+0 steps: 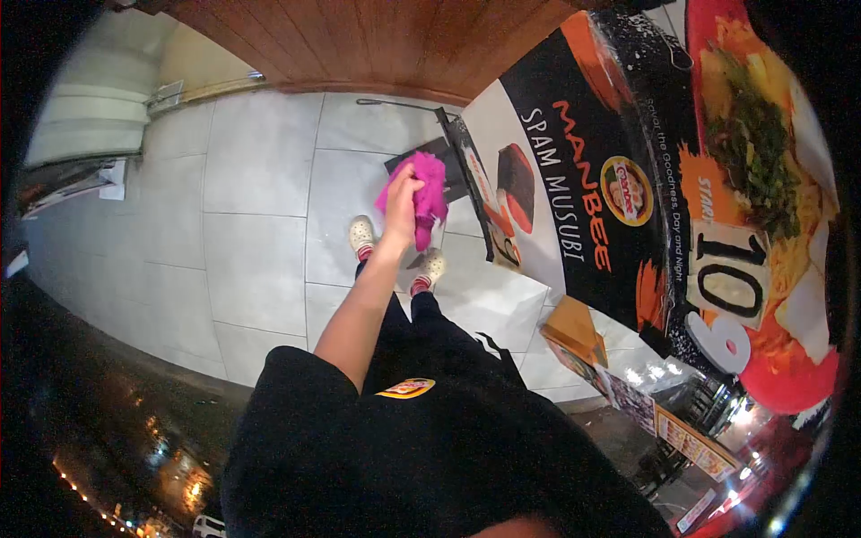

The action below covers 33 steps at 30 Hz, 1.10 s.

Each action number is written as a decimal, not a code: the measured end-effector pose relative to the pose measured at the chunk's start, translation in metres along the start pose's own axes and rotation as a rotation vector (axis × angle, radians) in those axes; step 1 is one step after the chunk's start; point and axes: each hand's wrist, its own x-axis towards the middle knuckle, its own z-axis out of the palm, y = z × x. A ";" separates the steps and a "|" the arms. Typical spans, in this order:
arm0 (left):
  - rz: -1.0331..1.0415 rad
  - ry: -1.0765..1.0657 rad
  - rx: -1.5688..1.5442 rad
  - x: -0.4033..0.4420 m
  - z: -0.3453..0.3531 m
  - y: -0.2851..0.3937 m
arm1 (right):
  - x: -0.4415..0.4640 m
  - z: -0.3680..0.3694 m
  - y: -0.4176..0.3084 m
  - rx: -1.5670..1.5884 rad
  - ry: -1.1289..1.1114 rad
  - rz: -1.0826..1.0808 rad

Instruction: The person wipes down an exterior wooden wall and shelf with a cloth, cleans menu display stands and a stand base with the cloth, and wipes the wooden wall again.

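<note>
My left hand [404,204] is stretched out and closed round a fluffy bright pink cloth [429,184], which bunches out on both sides of the fingers. A smoother, darker pink end [423,235] hangs below it. The cloth is in front of the lower end of a black and white Manbee Spam Musubi banner [574,161]; whether it touches the banner I cannot tell. My right hand is out of view. A patch of bare skin [520,529] shows at the bottom edge.
I stand in pale clogs [361,235] on grey floor tiles [256,242]. Brown wood panelling [359,40] rises at the top. A larger food poster [753,179] is at the right, with a menu board [691,444] below it. Lights glow in the dark lower left.
</note>
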 end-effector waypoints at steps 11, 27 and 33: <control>-0.085 0.016 0.068 -0.001 -0.017 -0.002 | 0.002 0.014 0.018 -0.056 -0.019 0.020; 0.316 -0.063 0.861 0.072 0.028 -0.107 | 0.003 -0.003 0.021 -0.297 -0.062 0.021; 0.361 -0.157 0.895 -0.083 0.031 -0.197 | 0.056 0.003 -0.159 -0.747 0.061 -0.817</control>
